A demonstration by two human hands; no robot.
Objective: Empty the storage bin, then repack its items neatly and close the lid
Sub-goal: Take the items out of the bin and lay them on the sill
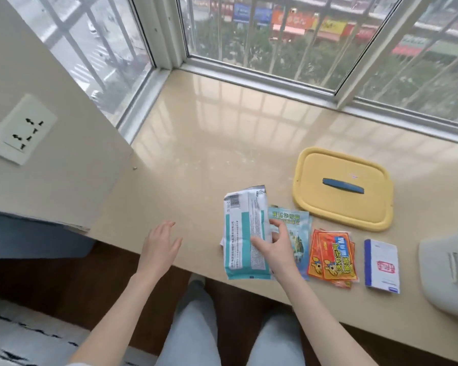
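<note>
Done: lid (pixel 341 207) off, packets (pixel 331 257) laid near it.
Remaining: repack bin (pixel 450 276), close it.
Hands: right hand (pixel 278 245) grips teal packet (pixel 245 233); left hand (pixel 161 241) spread, empty.

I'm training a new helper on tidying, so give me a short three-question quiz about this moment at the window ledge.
1. True or false: the yellow lid lies flat on the ledge, off the bin.
2. What does the right hand hold? A) the yellow lid B) the teal-and-white packet C) the bin
3. Fill in: the left hand is ____ and holds nothing.
Key: 1 true; 2 B; 3 open.
</note>
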